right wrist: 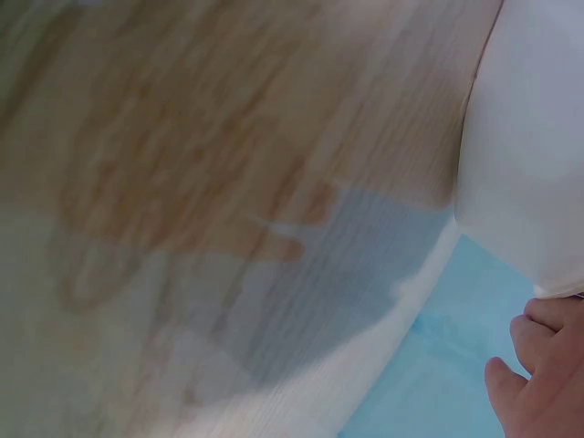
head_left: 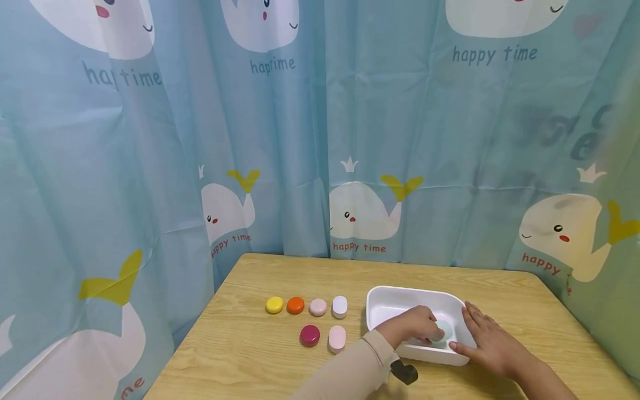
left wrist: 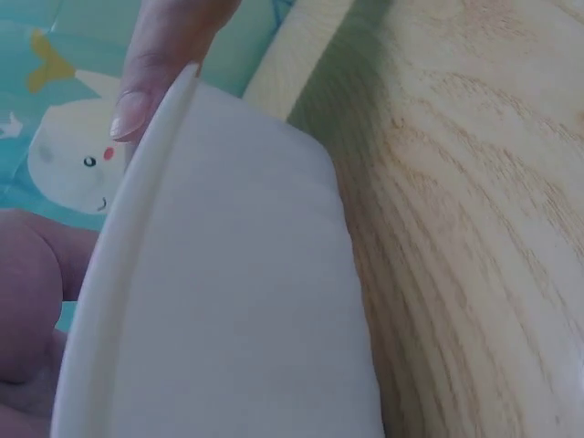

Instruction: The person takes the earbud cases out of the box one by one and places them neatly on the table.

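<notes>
A white rectangular tub (head_left: 400,295) stands on the wooden table; its outer wall (left wrist: 237,265) fills the left wrist view. Over its near side, my left hand (head_left: 416,324) reaches down inside. Its curled fingers pinch a pale green rounded piece (head_left: 443,331) at the tub's right end, covering part of it. My right hand (head_left: 496,345) rests against the right end of the tub, fingers extended along the outside and thumb at the near corner. In the right wrist view, fingers (right wrist: 543,351) show beside the tub's wall (right wrist: 525,146).
Left of the tub lie small rounded pieces: yellow (head_left: 274,305), orange (head_left: 295,305), pale pink (head_left: 318,307) and white oval (head_left: 339,306). Nearer me are a magenta piece (head_left: 310,335) and a pink oval (head_left: 337,339). A blue whale-print curtain (head_left: 300,139) hangs behind the table (head_left: 240,344).
</notes>
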A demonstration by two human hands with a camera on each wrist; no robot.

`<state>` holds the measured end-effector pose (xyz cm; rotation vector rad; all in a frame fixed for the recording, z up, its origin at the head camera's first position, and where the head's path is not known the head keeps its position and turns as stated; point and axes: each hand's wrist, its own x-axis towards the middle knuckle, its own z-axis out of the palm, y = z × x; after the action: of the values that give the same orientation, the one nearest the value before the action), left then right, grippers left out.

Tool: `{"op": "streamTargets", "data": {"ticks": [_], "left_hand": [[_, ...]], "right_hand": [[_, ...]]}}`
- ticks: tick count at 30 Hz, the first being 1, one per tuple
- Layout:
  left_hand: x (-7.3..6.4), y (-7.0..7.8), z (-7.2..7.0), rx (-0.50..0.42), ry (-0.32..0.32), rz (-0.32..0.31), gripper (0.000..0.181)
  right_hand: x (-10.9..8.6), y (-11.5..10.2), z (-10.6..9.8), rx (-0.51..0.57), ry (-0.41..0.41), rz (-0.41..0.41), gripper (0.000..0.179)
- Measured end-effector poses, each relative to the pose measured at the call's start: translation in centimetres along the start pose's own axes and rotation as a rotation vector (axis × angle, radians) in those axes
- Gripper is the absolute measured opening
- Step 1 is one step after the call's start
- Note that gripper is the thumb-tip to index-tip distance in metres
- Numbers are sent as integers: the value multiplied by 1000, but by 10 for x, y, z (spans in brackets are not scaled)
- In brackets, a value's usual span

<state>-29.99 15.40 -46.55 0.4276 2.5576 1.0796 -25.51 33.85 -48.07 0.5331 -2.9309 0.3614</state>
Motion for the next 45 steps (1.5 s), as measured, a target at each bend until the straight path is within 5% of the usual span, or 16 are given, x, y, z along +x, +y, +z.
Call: {"op": "streamTargets", "data": {"ticks": [8,14,45], "left_hand": [[2,-5,-4,-217,16,1,45],[-1,-6,-11,-295,44,29,32],[-23,-31,-52,-386,38,60,30]], "right_hand": [[1,1,-1,3,-10,16,89],[1,1,-2,3,-8,8,88],[2,-3,-1,49,-54,48,90]]}}
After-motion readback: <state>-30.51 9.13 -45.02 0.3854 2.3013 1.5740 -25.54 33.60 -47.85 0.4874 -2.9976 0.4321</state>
